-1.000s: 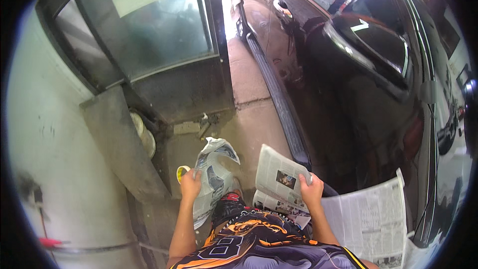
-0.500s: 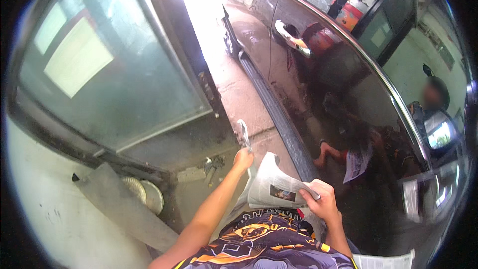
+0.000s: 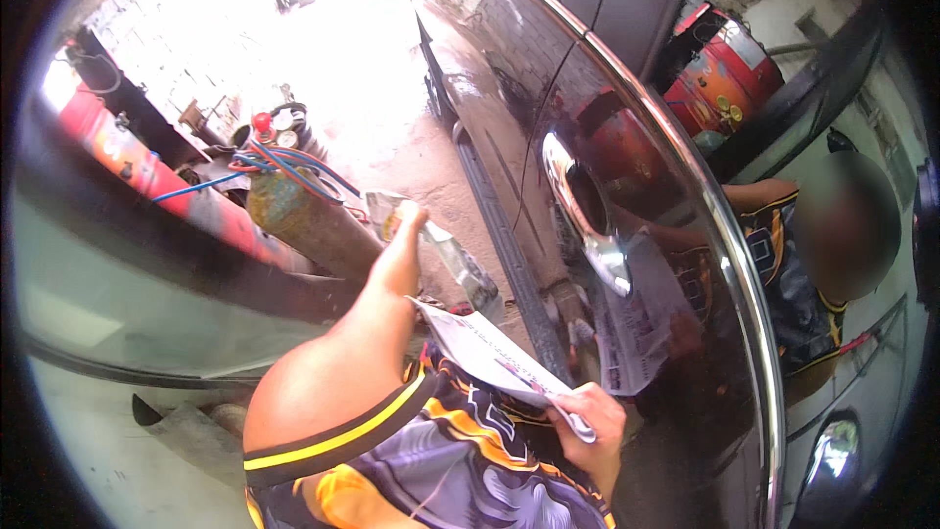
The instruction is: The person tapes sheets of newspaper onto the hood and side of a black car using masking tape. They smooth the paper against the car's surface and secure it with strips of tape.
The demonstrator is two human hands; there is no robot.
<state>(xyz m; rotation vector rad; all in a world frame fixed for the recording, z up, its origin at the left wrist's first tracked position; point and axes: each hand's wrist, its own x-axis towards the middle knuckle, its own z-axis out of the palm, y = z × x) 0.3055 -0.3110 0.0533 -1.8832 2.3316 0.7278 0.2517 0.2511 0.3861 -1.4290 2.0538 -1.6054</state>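
Note:
My left hand (image 3: pixel 409 220) is stretched out ahead, past the edge of the glass panel at left. Its fingers close on a crumpled, greyish strip (image 3: pixel 460 264), whose material I cannot make out; the strip trails down to the right. Close to my body, my right hand (image 3: pixel 592 426) grips the edge of a newspaper sheet (image 3: pixel 494 353), thumb on top. The sheet slants up leftward from that hand, in front of my patterned shirt. Beside both hands runs the dark, glossy car door (image 3: pixel 558 304), with a chrome handle (image 3: pixel 587 220).
A rusty gas cylinder (image 3: pixel 284 201) with blue and orange hoses (image 3: pixel 304 171) stands ahead left, near a red drum (image 3: pixel 113 147). A dark running board (image 3: pixel 499 235) lines the car's bottom. The window (image 3: pixel 822 98) reflects a person and another red drum.
I have leaned forward along the car. My left hand has reached further ahead with the strip, and the newspaper has tilted in my right hand. The cylinder and hoses have come into view.

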